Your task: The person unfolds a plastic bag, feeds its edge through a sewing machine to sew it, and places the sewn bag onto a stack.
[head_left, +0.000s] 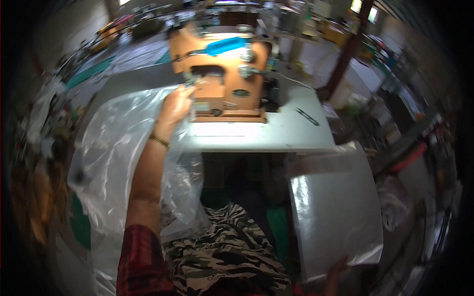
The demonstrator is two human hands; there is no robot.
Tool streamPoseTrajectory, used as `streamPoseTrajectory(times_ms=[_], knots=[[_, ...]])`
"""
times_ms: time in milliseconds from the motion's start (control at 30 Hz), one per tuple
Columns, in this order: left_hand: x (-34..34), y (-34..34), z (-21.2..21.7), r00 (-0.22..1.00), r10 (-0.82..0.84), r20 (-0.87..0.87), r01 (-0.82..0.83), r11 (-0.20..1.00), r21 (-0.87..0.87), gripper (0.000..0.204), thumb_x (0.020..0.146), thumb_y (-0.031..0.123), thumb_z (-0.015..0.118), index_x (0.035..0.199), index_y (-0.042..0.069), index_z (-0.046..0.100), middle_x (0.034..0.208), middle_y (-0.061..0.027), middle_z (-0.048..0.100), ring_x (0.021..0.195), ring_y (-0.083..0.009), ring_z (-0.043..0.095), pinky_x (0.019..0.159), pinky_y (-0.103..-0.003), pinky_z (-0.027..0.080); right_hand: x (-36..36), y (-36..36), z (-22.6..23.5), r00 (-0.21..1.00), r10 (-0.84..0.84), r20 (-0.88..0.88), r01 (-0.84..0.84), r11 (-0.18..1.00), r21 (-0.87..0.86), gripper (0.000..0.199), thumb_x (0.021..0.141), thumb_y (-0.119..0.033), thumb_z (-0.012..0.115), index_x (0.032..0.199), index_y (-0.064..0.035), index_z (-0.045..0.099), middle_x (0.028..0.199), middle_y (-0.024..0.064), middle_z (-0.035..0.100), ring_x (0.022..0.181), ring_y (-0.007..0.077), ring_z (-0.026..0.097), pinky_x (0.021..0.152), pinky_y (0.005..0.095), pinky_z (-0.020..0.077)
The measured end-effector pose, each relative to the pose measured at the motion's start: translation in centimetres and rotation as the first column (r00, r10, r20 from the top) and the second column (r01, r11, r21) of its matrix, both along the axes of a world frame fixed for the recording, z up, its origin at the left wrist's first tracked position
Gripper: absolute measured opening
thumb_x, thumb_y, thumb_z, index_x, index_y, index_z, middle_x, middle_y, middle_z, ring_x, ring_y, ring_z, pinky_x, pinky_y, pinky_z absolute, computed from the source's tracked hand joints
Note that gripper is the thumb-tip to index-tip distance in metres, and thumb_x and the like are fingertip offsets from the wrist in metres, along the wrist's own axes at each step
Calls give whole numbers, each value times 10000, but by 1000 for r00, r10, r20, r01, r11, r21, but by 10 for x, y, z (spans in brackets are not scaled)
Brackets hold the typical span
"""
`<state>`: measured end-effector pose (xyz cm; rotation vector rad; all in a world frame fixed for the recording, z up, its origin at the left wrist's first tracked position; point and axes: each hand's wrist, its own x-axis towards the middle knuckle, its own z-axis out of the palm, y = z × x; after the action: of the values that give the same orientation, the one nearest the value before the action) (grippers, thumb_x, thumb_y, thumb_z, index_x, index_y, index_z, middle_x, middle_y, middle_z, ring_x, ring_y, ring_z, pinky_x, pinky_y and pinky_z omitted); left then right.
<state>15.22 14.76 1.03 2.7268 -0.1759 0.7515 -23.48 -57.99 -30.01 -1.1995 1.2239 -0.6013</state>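
Observation:
My left hand (177, 105) reaches forward to the left side of an orange sewing machine (224, 74) and pinches the edge of a large clear plastic sheet (116, 148) by the needle area. The sheet drapes over the table's left side and down toward my lap. My right hand (336, 271) shows only partly at the lower edge. It holds the bottom of a flat shiny plastic bag (335, 207) to the right of the table. A gold bracelet sits on my left wrist.
The machine stands on a white table (276, 130) with a dark thin tool (308, 116) lying at its right. Camouflage-patterned fabric (227, 251) covers my lap. The blurred workshop floor behind holds green mats, benches and a brown post (348, 49).

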Motion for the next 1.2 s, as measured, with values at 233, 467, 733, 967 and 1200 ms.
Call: streamPoseTrajectory(times_ms=[233, 467, 733, 967, 1200], knots=[[-1, 2, -3, 995, -86, 48, 87, 996, -29, 411, 792, 16, 462, 1176, 14, 610, 1004, -225, 586, 916, -384, 583, 805, -422, 466, -31, -19, -32, 995, -57, -85, 14, 900, -436, 715, 893, -427, 597, 1390, 1, 312, 1347, 179, 458, 1184, 292, 481, 1021, 393, 367], [29, 4, -13, 994, -85, -70, 88, 995, 54, 425, 804, -3, 425, 1204, -45, 563, 1202, -298, 531, 1097, -400, 537, 956, -410, 413, -31, 4, 5, 845, -201, -496, -16, 917, -398, 911, 853, -579, 539, 1426, 59, 231, 1467, 241, 287, 1363, 340, 296, 1129, 370, 236], [37, 33, -17, 990, 21, -136, -1, 990, 144, 447, 835, 23, 398, 1258, -27, 530, 1262, -306, 501, 1172, -431, 487, 1035, -422, 355, -8, 21, 28, 739, -151, -657, -111, 934, -340, 990, 813, -684, 488, 1435, 35, 211, 1452, 241, 310, 1326, 357, 343, 1087, 379, 309], [55, 61, -35, 992, -127, 21, 123, 980, 154, 470, 797, -19, 400, 1249, -58, 525, 1171, -284, 556, 1068, -414, 530, 979, -416, 381, -9, 18, 8, 706, -285, -649, -57, 890, -452, 967, 807, -666, 518, 1437, 1, 211, 1449, 211, 332, 1297, 350, 384, 1064, 405, 338], [47, 45, -25, 987, -56, -151, 79, 985, 154, 457, 867, 22, 388, 1313, -24, 476, 1210, -292, 529, 1122, -423, 496, 1019, -426, 352, -3, 35, 43, 763, -290, -578, 52, 918, -392, 763, 798, -594, 592, 1290, -57, 365, 1214, 230, 520, 1154, 397, 504, 961, 462, 428]])
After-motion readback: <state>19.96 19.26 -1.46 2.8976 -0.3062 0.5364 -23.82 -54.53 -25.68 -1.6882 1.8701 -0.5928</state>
